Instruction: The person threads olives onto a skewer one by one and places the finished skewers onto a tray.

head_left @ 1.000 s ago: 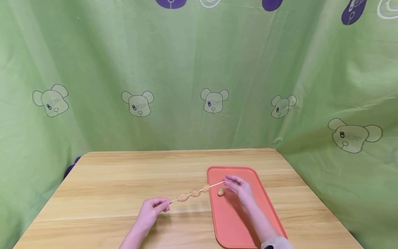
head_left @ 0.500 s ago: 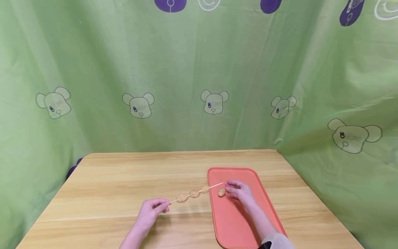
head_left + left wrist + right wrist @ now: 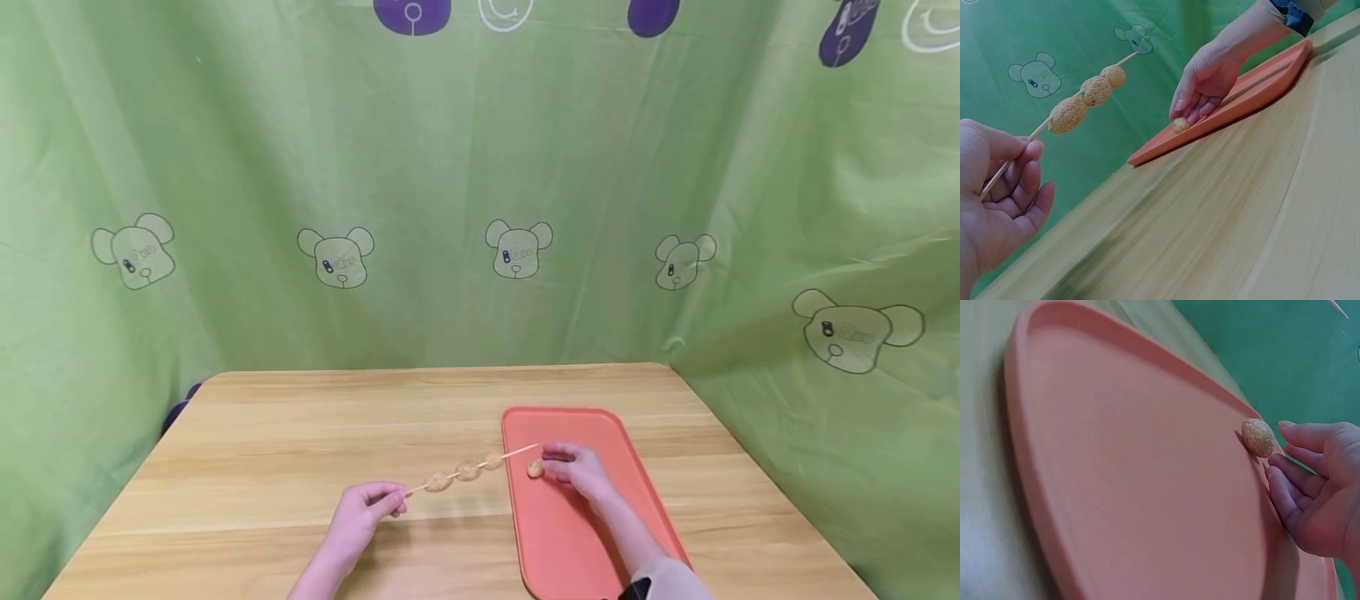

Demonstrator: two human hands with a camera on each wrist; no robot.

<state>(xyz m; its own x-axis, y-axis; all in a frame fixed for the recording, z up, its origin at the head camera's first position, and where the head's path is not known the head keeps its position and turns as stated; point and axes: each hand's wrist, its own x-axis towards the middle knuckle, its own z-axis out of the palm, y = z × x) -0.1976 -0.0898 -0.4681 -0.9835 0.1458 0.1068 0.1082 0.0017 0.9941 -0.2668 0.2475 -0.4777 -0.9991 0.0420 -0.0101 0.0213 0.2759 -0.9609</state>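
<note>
My left hand (image 3: 363,515) pinches the lower end of a thin wooden skewer (image 3: 522,451) between thumb and fingers. Threaded on it are three tan, rough-skinned balls (image 3: 1067,115), and a bare pointed tip sticks out past the smallest. The skewer slants up to the right above the table, its tip over the tray's left side. A loose tan ball (image 3: 1259,438) of the same look lies in the red tray (image 3: 1147,481), by its long rim. Right beside this ball is my right hand (image 3: 1325,478), thumb and fingers spread and bent slightly toward it.
The tray lies lengthwise on the right part of a light wooden table (image 3: 300,433). Green curtains (image 3: 420,308) with bear-head prints hang behind the table and along both sides. A dark band (image 3: 1293,15) is on the right wrist.
My right hand has let go of the skewer's tip and moved down to the loose ball in the tray. The left hand keeps its hold on the skewer, almost unmoved.
</note>
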